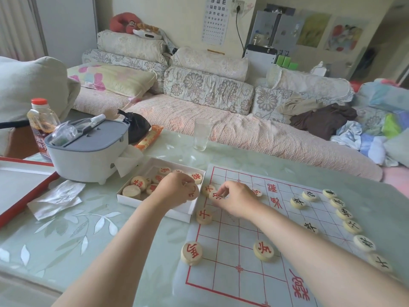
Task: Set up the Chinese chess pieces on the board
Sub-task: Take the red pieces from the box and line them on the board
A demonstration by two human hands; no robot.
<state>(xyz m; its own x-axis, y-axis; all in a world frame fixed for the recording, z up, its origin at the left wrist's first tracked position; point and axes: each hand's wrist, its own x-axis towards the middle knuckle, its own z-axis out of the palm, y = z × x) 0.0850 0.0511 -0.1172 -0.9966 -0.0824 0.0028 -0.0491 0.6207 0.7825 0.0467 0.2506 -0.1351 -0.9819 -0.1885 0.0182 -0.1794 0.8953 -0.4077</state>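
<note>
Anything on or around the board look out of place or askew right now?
Nothing spilled or damaged. The one oddity: a crumpled tissue lies loose on the table left of the white box. Pieces on the board sit flat; many red ones are still in the box, so setup is simply unfinished.

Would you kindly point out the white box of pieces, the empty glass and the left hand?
white box [155, 203], head view, bare front wall.
empty glass [202, 134], head view, middle of its side.
left hand [177, 189], head view, back of the hand.

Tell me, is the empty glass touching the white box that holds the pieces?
Apart. The head view shows bare table between the glass and the white box.
</note>
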